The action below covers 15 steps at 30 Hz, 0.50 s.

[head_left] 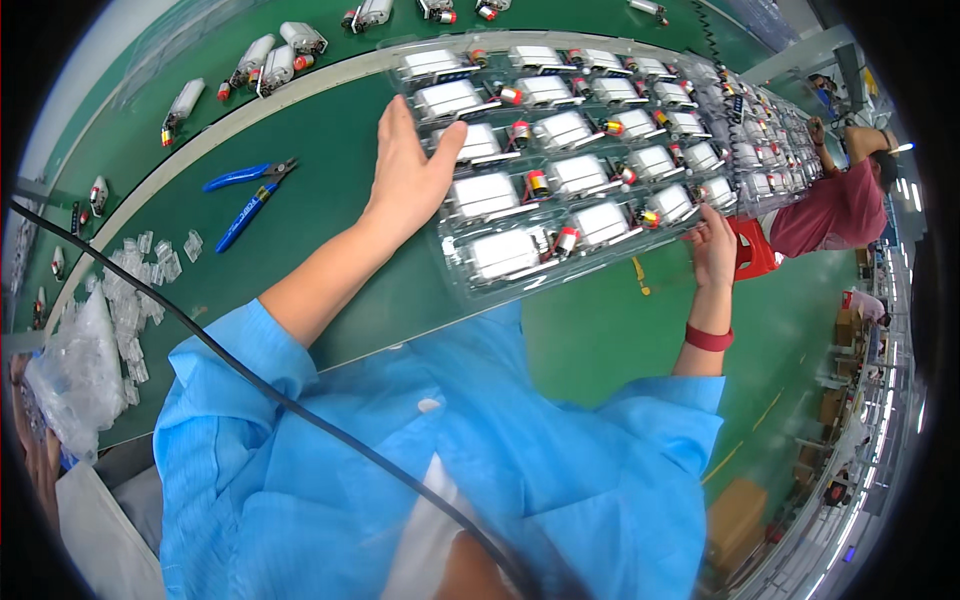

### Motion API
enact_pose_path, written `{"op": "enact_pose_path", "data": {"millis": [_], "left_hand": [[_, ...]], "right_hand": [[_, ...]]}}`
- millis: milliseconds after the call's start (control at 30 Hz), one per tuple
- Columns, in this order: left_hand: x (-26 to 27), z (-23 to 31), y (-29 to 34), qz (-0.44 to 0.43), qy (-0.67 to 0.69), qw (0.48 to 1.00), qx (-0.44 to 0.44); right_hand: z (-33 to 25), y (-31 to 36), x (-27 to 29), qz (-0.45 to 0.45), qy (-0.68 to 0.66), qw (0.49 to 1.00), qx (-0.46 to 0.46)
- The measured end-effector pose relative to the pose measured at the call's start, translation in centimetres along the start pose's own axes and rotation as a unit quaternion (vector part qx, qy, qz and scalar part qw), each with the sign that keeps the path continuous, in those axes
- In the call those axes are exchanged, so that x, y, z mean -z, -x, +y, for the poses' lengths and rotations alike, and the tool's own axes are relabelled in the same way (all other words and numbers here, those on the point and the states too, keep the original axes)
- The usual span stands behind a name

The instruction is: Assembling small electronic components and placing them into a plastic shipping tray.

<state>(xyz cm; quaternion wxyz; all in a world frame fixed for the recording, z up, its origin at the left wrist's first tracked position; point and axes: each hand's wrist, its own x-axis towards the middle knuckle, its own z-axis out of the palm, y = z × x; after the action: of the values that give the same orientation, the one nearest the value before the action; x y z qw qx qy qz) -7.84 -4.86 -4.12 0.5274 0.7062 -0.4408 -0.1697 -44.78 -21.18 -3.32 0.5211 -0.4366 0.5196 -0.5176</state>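
Note:
A clear plastic tray [527,288] holds rows of white box-shaped units, each paired with a small motor-like cylinder in red, yellow and black. My left hand [410,170] lies along the tray's left side, with fingers stretched out and the thumb apart over a white unit [470,142]. At the tray's near right corner, my right hand [713,245] has its fingers bent around the edge; part of the grip is hidden. The tray sticks out past the near edge of the green bench [330,250].
Blue-handled pliers [245,200] lie spread on the bench. Small clear plastic pieces [130,310] and a plastic bag [75,370] are at left. More white units [275,68] sit beyond a pale rail. A black cable [250,378] crosses in front. At right sits another person [835,210].

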Motion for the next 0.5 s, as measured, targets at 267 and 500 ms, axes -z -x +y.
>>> {"op": "enact_pose_path", "data": {"millis": [267,500], "left_hand": [[4.0,-1.0,0.7,-0.097,-0.144,0.983,-0.058],[8.4,-1.3,3.4,-0.204,-0.029,0.957,-0.205]], "right_hand": [[-1.5,-1.8,3.1,0.087,0.583,0.807,0.037],[-10.5,3.4,-13.5,-0.044,0.520,0.754,0.399]]}}
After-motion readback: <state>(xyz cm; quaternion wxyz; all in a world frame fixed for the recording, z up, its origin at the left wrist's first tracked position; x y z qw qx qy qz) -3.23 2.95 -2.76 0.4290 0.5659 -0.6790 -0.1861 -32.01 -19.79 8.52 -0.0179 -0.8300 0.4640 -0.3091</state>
